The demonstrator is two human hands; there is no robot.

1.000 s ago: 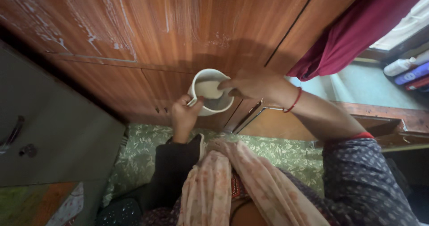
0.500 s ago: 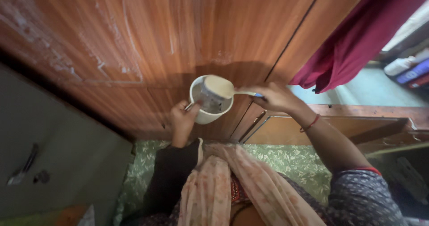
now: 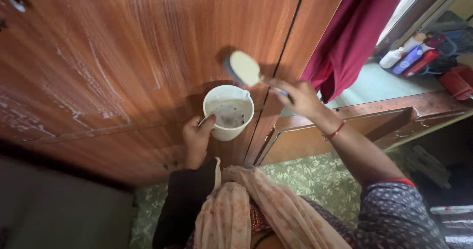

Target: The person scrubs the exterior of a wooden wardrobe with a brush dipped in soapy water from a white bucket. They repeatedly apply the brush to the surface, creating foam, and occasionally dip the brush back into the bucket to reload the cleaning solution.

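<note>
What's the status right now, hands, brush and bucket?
Left hand grips white bucket by its handle. Right hand holds brush raised above bucket, close to wooden wardrobe door. Nothing between brush and door.

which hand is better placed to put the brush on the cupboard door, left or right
Right. The right hand already holds the brush, loaded and raised close to the door. The left hand is busy gripping the bucket by its handle.

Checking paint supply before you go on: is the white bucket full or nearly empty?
Nearly empty. The white bucket, held by the left hand, shows only a thin pale film over its grey bottom.
</note>
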